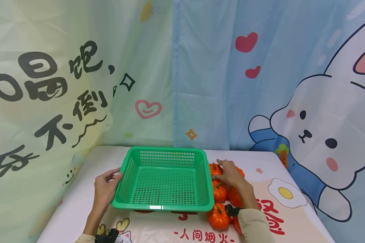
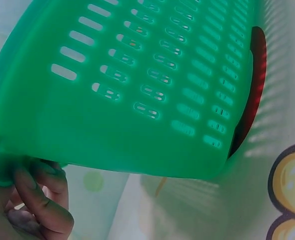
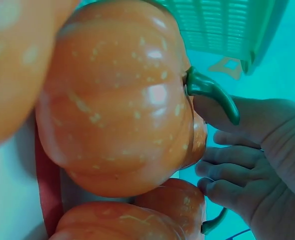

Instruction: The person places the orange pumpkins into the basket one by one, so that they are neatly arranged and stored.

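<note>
A green plastic basket (image 1: 162,208) with slotted walls stands in the middle of the table, nothing in it. At its left side my left hand (image 1: 105,185) pinches the rim between thumb and fingers, and the left wrist view shows the fingers (image 2: 45,197) bent under that rim. Several small orange pumpkins with green stems crowd the basket's right side. Over the back ones reaches my right hand (image 1: 231,173), thumb and fingers spread about the back left pumpkin (image 1: 214,168). A large pumpkin (image 3: 122,100) in the right wrist view hides part of what lies between them.
Nearer the front edge lie a middle pumpkin (image 1: 219,191) and a front pumpkin (image 1: 218,217). The printed tablecloth (image 1: 158,227) covers the table. Behind it hangs a patterned curtain (image 1: 200,84).
</note>
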Action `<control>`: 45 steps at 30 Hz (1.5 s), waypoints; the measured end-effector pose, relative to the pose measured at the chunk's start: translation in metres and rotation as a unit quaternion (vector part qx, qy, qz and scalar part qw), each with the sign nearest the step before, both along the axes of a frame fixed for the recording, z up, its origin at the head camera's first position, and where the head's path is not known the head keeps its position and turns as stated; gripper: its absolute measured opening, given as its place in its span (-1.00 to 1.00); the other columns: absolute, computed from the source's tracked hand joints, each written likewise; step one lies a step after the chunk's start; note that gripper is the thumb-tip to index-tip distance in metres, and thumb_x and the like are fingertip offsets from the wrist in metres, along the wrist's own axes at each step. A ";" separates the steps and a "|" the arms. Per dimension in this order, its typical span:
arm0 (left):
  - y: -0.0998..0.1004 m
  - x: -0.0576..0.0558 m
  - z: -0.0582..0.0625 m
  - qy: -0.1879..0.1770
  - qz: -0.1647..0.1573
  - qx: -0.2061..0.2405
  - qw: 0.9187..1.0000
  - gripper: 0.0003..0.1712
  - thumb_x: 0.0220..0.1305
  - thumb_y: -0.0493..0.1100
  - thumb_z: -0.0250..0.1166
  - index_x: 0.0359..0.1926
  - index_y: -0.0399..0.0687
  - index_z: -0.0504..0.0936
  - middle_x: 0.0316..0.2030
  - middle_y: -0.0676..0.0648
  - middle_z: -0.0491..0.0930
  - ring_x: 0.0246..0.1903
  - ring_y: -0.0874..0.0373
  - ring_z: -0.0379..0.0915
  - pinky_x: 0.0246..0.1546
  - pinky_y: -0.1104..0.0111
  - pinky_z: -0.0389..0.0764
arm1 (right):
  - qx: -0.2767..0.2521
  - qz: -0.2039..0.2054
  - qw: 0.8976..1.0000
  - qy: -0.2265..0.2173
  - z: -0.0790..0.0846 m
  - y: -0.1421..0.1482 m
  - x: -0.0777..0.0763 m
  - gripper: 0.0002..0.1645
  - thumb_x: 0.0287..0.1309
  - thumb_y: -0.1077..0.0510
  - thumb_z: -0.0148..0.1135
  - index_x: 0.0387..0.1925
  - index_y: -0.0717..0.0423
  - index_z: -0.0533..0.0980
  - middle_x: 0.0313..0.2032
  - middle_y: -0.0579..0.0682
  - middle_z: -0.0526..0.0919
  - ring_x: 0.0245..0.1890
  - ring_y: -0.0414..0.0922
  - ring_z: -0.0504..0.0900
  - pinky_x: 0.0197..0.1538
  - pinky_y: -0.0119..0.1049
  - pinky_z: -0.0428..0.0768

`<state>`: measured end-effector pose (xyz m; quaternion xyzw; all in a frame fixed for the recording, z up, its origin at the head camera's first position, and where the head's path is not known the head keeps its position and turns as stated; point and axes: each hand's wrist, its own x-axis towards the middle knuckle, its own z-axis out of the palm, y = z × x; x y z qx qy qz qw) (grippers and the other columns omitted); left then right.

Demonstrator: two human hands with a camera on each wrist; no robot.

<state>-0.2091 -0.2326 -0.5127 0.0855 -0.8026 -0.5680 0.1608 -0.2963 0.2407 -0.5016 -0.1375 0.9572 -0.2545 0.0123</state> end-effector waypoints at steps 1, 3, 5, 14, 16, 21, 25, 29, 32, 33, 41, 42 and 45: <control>0.000 0.000 0.000 0.000 0.000 0.001 1.000 -0.61 0.61 -0.18 0.31 0.28 -0.33 0.71 -0.19 -0.37 0.77 -0.50 0.32 0.70 -0.42 0.48 0.67 | 0.001 0.002 1.000 0.002 0.000 0.000 -0.001 -0.03 0.21 0.06 0.66 0.47 0.49 0.43 0.28 0.39 0.68 0.22 0.31 0.64 0.35 0.31 0.62; 0.000 -0.001 -0.001 0.001 0.000 0.002 1.000 -0.61 0.61 -0.18 0.31 0.28 -0.33 0.71 -0.19 -0.37 0.76 -0.51 0.32 0.70 -0.43 0.48 0.67 | 0.002 0.008 1.000 0.005 -0.001 0.000 -0.002 -0.04 0.20 0.07 0.66 0.46 0.49 0.44 0.25 0.37 0.70 0.19 0.28 0.67 0.33 0.29 0.64; 0.000 -0.001 -0.001 0.002 0.000 0.002 1.000 -0.61 0.60 -0.19 0.31 0.28 -0.34 0.71 -0.20 -0.37 0.76 -0.51 0.31 0.69 -0.43 0.48 0.67 | 0.003 0.019 1.000 0.012 -0.002 0.000 -0.004 -0.05 0.19 0.08 0.67 0.43 0.51 0.46 0.23 0.38 0.71 0.17 0.26 0.70 0.31 0.27 0.66; 0.000 0.000 -0.001 -0.002 0.003 -0.008 1.000 -0.61 0.60 -0.19 0.31 0.29 -0.34 0.71 -0.21 -0.35 0.77 -0.50 0.32 0.69 -0.42 0.49 0.66 | -0.004 0.045 0.999 0.018 -0.004 0.002 -0.008 -0.07 0.17 0.04 0.68 0.39 0.51 0.50 0.18 0.38 0.74 0.08 0.21 0.73 0.24 0.26 0.69; 0.000 0.001 -0.001 -0.003 0.003 -0.009 1.000 -0.60 0.61 -0.18 0.31 0.29 -0.34 0.70 -0.21 -0.35 0.77 -0.50 0.32 0.69 -0.42 0.49 0.66 | -0.019 0.064 0.997 0.036 -0.014 0.007 -0.016 -0.11 0.19 0.00 0.67 0.35 0.49 0.55 0.11 0.33 0.78 0.00 0.14 0.75 0.17 0.16 0.75; -0.001 0.000 -0.001 -0.005 0.003 -0.008 1.000 -0.60 0.61 -0.18 0.31 0.29 -0.33 0.71 -0.20 -0.34 0.77 -0.50 0.32 0.69 -0.42 0.48 0.66 | -0.048 0.089 0.994 0.050 -0.037 0.017 -0.035 -0.37 0.14 -0.07 0.70 0.07 0.27 0.72 -0.22 0.06 0.80 -0.28 -0.07 0.66 -0.12 -0.11 0.75; -0.001 0.000 -0.002 -0.004 0.003 -0.011 1.000 -0.60 0.60 -0.18 0.31 0.29 -0.33 0.71 -0.20 -0.33 0.77 -0.49 0.32 0.68 -0.42 0.48 0.66 | -0.040 0.082 0.994 0.053 -0.058 0.024 -0.049 -0.42 0.09 -0.15 0.72 -0.02 0.13 0.72 -0.30 -0.07 0.73 -0.31 -0.15 0.59 -0.18 -0.18 0.68; -0.001 0.000 -0.002 -0.002 0.004 -0.012 1.000 -0.60 0.60 -0.19 0.31 0.29 -0.34 0.71 -0.21 -0.33 0.77 -0.48 0.33 0.69 -0.41 0.49 0.66 | -0.033 0.082 0.995 0.046 -0.048 0.020 -0.043 -0.37 0.11 -0.08 0.72 0.06 0.24 0.72 -0.25 0.02 0.76 -0.27 -0.07 0.63 -0.11 -0.08 0.75; -0.001 0.000 -0.003 -0.001 0.004 -0.011 1.000 -0.61 0.60 -0.19 0.31 0.29 -0.34 0.71 -0.21 -0.34 0.78 -0.48 0.33 0.69 -0.40 0.49 0.66 | -0.031 0.093 0.994 0.046 -0.039 0.017 -0.038 -0.39 0.17 -0.01 0.69 0.08 0.32 0.70 -0.24 0.09 0.76 -0.28 -0.02 0.63 -0.13 -0.06 0.77; -0.001 0.000 -0.003 0.000 0.004 -0.011 1.000 -0.61 0.60 -0.19 0.31 0.28 -0.34 0.71 -0.21 -0.34 0.78 -0.48 0.33 0.70 -0.40 0.49 0.66 | -0.031 0.095 0.994 0.044 -0.035 0.016 -0.036 -0.42 0.17 0.02 0.69 0.06 0.32 0.70 -0.24 0.09 0.76 -0.28 -0.02 0.63 -0.14 -0.06 0.76; -0.001 -0.001 -0.004 0.006 0.005 -0.010 1.000 -0.62 0.60 -0.21 0.31 0.27 -0.34 0.72 -0.20 -0.35 0.77 -0.49 0.33 0.69 -0.41 0.49 0.67 | -0.042 0.120 0.991 0.046 -0.024 0.011 -0.030 -0.46 0.20 0.01 0.67 0.05 0.30 0.71 -0.25 0.03 0.76 -0.27 -0.06 0.63 -0.11 -0.13 0.75; -0.001 -0.001 -0.004 0.006 0.004 -0.010 1.000 -0.62 0.60 -0.21 0.31 0.27 -0.35 0.72 -0.20 -0.36 0.77 -0.49 0.33 0.69 -0.41 0.49 0.67 | -0.038 0.117 0.991 0.044 -0.022 0.010 -0.029 -0.48 0.20 0.03 0.67 0.03 0.29 0.71 -0.26 0.04 0.76 -0.27 -0.06 0.63 -0.10 -0.13 0.74; -0.001 0.000 -0.002 0.006 0.003 -0.011 1.000 -0.62 0.60 -0.21 0.31 0.27 -0.35 0.71 -0.20 -0.36 0.77 -0.49 0.34 0.68 -0.41 0.49 0.66 | -0.023 0.095 0.995 0.032 -0.015 0.005 -0.026 -0.49 0.17 0.06 0.69 0.01 0.31 0.72 -0.29 0.04 0.75 -0.29 -0.06 0.61 -0.13 -0.09 0.73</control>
